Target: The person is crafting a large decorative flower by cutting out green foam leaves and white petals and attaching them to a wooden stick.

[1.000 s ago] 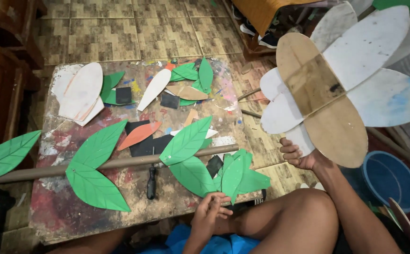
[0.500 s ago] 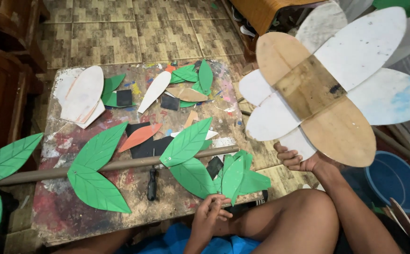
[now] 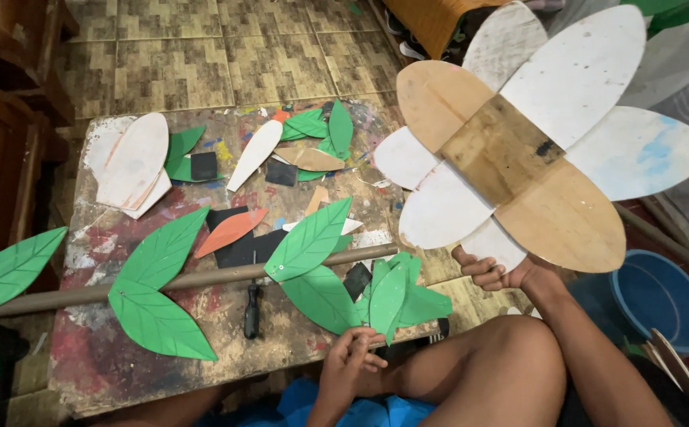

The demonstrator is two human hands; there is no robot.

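Note:
My right hand [image 3: 496,270] grips the lower petal of a large flat flower cutout [image 3: 518,142], made of white and tan petals around a brown square centre, and holds it up on the right. My left hand [image 3: 352,356] rests at the near edge of the board, its fingers touching a cluster of small green leaves [image 3: 396,294]. That cluster sits at the end of a long brown pole [image 3: 194,278] with big green paper leaves [image 3: 159,289] fixed along it. The pole lies across the paint-stained board [image 3: 226,237].
On the board lie white petal cutouts [image 3: 132,162], a single white petal [image 3: 254,154], an orange petal [image 3: 230,229], small green leaves [image 3: 321,130], black scraps and a dark-handled tool [image 3: 252,310]. A blue bucket [image 3: 661,299] stands at the right. My bare knee [image 3: 511,356] is below.
The flower cutout has tilted and shifted slightly left and down in my right hand. My left hand and the pole with leaves stay where they were.

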